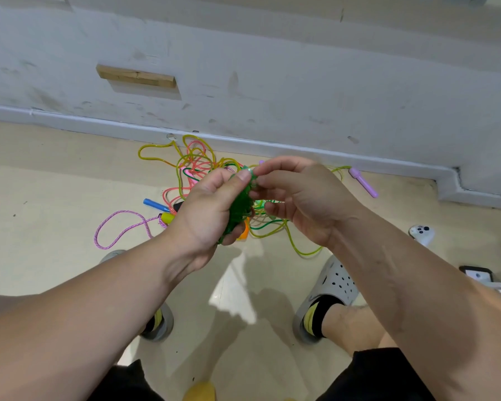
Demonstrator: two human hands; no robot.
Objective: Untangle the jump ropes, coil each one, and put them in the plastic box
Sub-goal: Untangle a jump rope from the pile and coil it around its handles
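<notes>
1. Between both hands, mid-frame in the head view and held above the floor (55, 175): green rope (239, 206), glossy and translucent, bunched into one tight coil.
2. Left hand (211, 209): fingers curled round the coil's lower part, thumb pressed flat on its top.
3. Right hand (298, 198): thumb and forefinger pinching the coil's upper end, just beside the left thumb, with the other fingers loosely curled below.
4. Beyond the hands, on the floor against the baseboard (301, 149): tangle (197, 163) of thin translucent ropes, with yellow-green, pink-red and green strands looped over one another. Number of ropes in it not to be told.
5. Left of the tangle: one pink braided rope (119, 227), lying flat in a single loop, its end at a yellow handle (167, 217).
6. Handles counted: one blue handle (155, 204) touching the yellow one; one orange handle (244, 230), mostly hidden below the left hand; one purple handle (363, 182) near the baseboard at right; a second small purple tip just above the right forefinger, too small to make out.
7. Lower frame: two grey clogs (333, 285) with black-and-yellow socks, one each side of the hands.
8. Elsewhere: one wood block (136, 76) on the scuffed wall (301, 68), and one white controller (422, 233) at the right edge.
</notes>
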